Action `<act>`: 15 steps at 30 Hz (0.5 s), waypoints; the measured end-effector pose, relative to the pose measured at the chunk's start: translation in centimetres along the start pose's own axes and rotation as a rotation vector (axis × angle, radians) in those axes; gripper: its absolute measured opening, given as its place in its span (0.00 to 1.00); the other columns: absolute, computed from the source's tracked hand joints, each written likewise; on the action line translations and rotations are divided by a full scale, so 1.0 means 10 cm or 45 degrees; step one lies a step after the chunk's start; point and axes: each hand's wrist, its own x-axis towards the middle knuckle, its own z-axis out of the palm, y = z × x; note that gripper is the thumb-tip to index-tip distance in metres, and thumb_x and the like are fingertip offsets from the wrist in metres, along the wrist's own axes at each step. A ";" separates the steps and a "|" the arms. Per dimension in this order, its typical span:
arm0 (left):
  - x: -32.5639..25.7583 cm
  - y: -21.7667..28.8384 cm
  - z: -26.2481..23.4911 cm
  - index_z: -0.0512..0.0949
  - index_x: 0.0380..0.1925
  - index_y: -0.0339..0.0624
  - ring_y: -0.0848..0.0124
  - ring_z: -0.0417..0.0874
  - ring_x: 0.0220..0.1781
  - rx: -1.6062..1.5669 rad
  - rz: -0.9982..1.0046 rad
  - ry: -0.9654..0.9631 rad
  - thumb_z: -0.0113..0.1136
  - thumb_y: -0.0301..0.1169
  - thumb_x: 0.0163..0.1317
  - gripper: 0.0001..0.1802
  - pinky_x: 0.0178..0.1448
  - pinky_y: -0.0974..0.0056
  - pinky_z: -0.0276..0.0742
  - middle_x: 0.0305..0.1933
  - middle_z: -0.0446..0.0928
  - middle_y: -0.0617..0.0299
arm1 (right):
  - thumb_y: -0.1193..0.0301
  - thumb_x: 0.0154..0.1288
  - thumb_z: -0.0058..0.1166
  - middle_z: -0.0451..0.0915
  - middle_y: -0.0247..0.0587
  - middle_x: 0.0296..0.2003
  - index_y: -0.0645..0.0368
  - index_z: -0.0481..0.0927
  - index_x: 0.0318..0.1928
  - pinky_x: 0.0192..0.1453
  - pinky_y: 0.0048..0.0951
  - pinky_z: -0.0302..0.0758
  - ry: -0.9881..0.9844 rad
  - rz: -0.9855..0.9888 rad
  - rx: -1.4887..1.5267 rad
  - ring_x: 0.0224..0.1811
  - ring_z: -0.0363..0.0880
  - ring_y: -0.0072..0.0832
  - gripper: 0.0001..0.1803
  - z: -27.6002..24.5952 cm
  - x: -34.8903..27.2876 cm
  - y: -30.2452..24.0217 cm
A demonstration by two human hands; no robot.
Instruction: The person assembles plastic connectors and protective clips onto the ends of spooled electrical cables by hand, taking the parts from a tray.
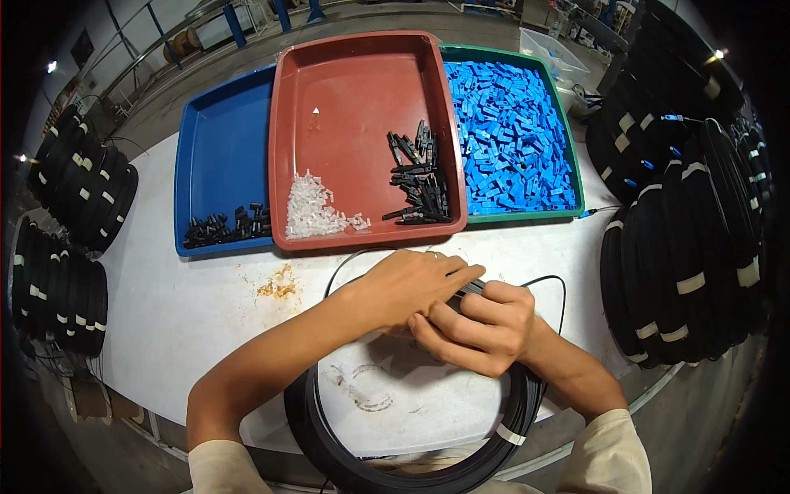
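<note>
A coil of thin black cable [309, 428] lies on the near side of the white table, tied with a white band at its lower right. My left hand [407, 284] is closed over the far part of the coil, fingers pointing right. Beside it, my right hand [485, 325] has its fingers curled against the same bundle, knuckles up. Between the two hands a short stretch of cable strands shows; the fingertips and whatever fine piece they may pinch are hidden. One loose cable loop bows out to the right of my right hand.
Beyond my hands stand a blue tray [222, 148] with black connectors, a red tray [354, 99] with clear and black pieces, and a green tray [568, 148] full of blue connectors. Stacked black cable coils [687, 255] flank the right; more coils [62, 288] stand left.
</note>
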 end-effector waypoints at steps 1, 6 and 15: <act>-0.01 -0.06 0.08 0.71 0.68 0.45 0.57 0.87 0.52 0.046 0.114 0.179 0.58 0.35 0.60 0.33 0.49 0.57 0.85 0.57 0.81 0.52 | 0.67 0.49 0.69 0.83 0.24 0.33 0.50 0.89 0.43 0.25 0.20 0.54 0.035 0.006 -0.020 0.22 0.66 0.14 0.16 -0.01 0.00 0.00; 0.00 0.03 0.17 0.66 0.70 0.38 0.57 0.85 0.56 0.069 -0.032 0.175 0.73 0.29 0.41 0.51 0.56 0.56 0.83 0.56 0.80 0.50 | 0.69 0.53 0.70 0.83 0.23 0.33 0.48 0.89 0.42 0.25 0.21 0.52 0.102 0.012 -0.066 0.21 0.63 0.13 0.13 -0.03 -0.01 -0.04; -0.21 -0.04 -0.04 0.63 0.73 0.34 0.47 0.72 0.71 -0.158 0.053 0.366 0.65 0.30 0.51 0.45 0.73 0.52 0.70 0.71 0.68 0.39 | 0.68 0.49 0.61 0.82 0.34 0.33 0.59 0.85 0.43 0.25 0.26 0.70 -0.081 0.261 0.196 0.27 0.79 0.24 0.19 0.05 -0.03 0.09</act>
